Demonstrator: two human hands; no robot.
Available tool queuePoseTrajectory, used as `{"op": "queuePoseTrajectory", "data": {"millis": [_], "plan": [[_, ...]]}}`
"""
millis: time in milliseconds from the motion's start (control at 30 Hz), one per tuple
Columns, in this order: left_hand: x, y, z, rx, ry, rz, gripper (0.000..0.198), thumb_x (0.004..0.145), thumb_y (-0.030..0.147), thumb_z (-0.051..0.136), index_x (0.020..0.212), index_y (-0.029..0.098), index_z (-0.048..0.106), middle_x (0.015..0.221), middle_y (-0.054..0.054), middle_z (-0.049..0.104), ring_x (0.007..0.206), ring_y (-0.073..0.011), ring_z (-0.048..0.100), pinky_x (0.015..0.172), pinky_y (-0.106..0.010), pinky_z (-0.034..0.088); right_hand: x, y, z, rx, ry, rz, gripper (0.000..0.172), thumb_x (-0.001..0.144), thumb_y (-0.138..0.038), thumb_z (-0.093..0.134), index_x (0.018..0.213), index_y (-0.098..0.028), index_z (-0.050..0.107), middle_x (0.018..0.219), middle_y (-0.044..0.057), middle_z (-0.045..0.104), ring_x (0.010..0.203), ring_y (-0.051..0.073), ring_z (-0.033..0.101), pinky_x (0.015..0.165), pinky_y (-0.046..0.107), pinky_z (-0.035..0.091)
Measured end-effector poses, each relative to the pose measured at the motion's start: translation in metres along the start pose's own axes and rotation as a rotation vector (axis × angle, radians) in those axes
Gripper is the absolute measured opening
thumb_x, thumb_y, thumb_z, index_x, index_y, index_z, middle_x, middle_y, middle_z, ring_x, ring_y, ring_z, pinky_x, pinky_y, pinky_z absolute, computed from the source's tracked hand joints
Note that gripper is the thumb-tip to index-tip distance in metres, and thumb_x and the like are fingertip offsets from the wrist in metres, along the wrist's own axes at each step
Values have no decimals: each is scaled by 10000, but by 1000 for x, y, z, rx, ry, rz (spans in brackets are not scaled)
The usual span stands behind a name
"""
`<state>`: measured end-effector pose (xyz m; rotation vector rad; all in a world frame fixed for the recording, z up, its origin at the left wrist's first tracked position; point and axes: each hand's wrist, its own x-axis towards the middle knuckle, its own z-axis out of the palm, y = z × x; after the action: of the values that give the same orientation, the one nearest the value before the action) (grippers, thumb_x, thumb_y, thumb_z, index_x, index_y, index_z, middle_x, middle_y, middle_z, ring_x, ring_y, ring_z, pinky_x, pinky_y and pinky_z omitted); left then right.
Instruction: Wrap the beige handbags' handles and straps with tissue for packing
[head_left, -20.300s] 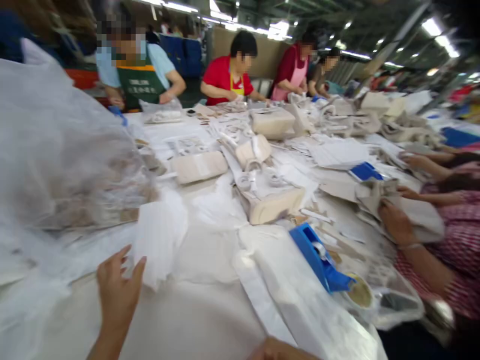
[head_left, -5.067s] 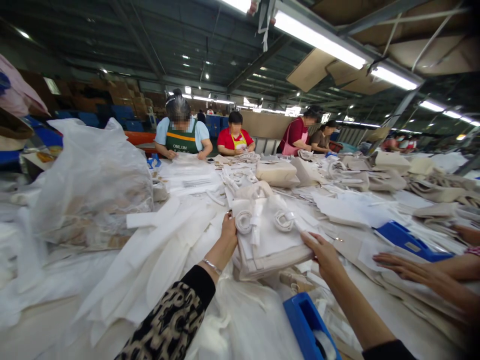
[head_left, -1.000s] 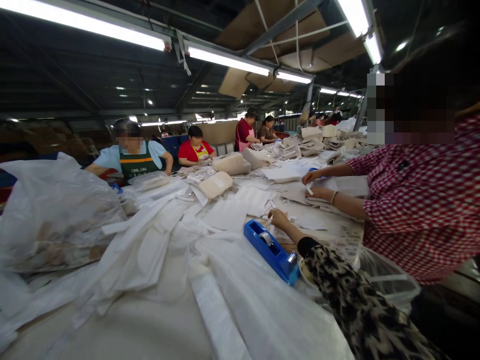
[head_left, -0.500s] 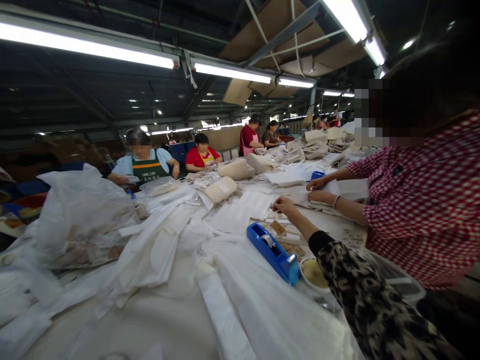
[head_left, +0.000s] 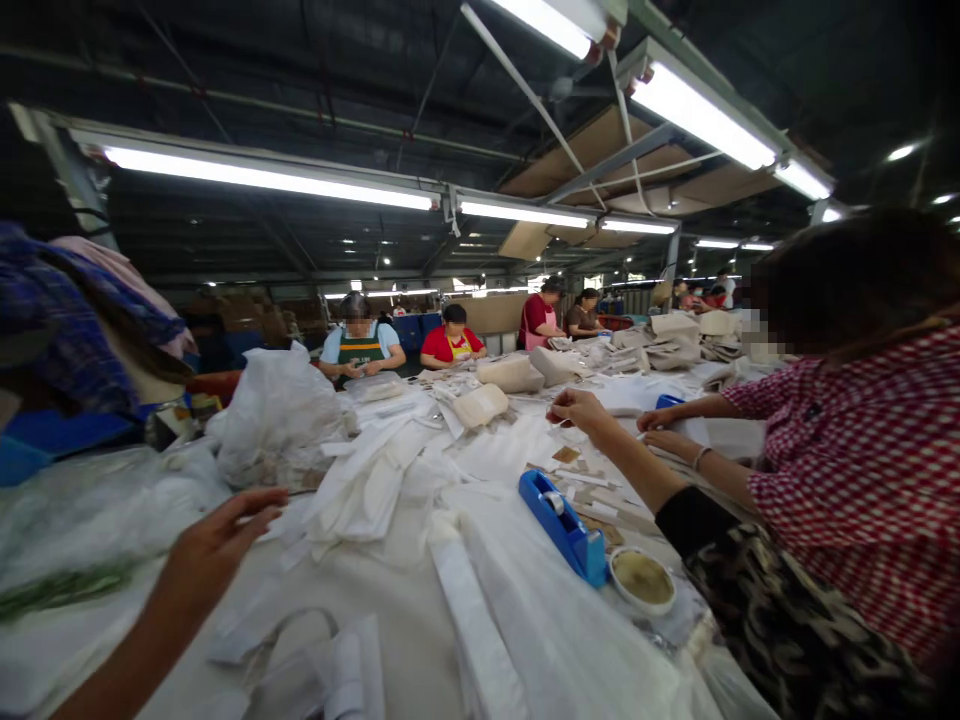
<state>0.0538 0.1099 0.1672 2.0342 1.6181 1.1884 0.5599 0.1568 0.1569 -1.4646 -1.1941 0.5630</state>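
My right hand [head_left: 581, 408] reaches out over the middle of the table, its fingertips pinched together; what they hold, if anything, is too small to make out. Its patterned sleeve passes beside a blue tape dispenser [head_left: 562, 528] with a roll in it and a round white tub [head_left: 643, 580] of yellowish paste. Below that hand lie brown and white paper pieces [head_left: 568, 455]. On the left, my left hand [head_left: 232, 525] hovers above the table with its fingers stretched out and nothing in them. Nearest to it are white sheets [head_left: 367, 480] and a clear plastic bag [head_left: 270, 415].
Long white plastic film [head_left: 517, 600] covers the near table. Cream wrapped bundles [head_left: 480, 405] lie farther back. To the right, a co-worker in a checked shirt [head_left: 862, 480] handles paper close to my arm. Several people work across the table. Clothes [head_left: 90, 320] hang at the left.
My left hand has come into view from the lower left. The view has swung left and up. My right hand has lifted slightly away from the papers, fingers still pinched.
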Motion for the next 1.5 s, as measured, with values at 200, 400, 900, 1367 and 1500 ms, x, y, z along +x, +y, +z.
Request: {"op": "queuePoseTrajectory", "data": {"millis": [200, 400, 900, 1367, 1500], "plan": [[12, 97, 70, -372, -306, 214, 372, 731, 375, 692, 1044, 175, 702, 1068, -83, 714, 970, -228, 641, 818, -303, 506, -59, -67, 52, 49, -354, -149, 91, 613, -190, 665, 627, -155, 582, 530, 0, 631, 492, 96, 553, 454, 183, 401], [5, 130, 97, -534, -573, 84, 151, 652, 233, 729, 759, 133, 687, 768, -67, 697, 707, -155, 629, 628, -251, 509, -110, -104, 103, 110, -586, -268, 61, 579, -187, 637, 598, -161, 585, 484, -41, 565, 480, 83, 493, 476, 195, 368], [-37, 91, 14, -668, -421, 20, 312, 721, 407, 737, 679, 141, 579, 668, -29, 671, 571, -124, 627, 584, -239, 507, -219, -74, 189, 209, -542, -451, 381, 675, -89, 528, 1014, -223, 641, 1024, 14, 680, 923, 169, 611, 805, 316, 472], [-56, 84, -12, -820, -331, 14, 305, 845, 411, 633, 805, 110, 611, 923, -113, 672, 853, -240, 696, 471, -195, 442, -252, -71, 207, -117, -259, -635, 325, 895, -144, 415, 1048, -210, 694, 976, 71, 729, 886, 214, 645, 783, 297, 455], [-58, 81, -8, -781, -365, 27, 313, 853, 418, 619, 819, 108, 619, 913, -114, 673, 867, -241, 692, 500, -209, 467, -268, -68, 205, -403, -273, -696, 360, 882, -88, 405, 1118, -170, 664, 952, 114, 723, 893, 237, 632, 763, 304, 453]]}}
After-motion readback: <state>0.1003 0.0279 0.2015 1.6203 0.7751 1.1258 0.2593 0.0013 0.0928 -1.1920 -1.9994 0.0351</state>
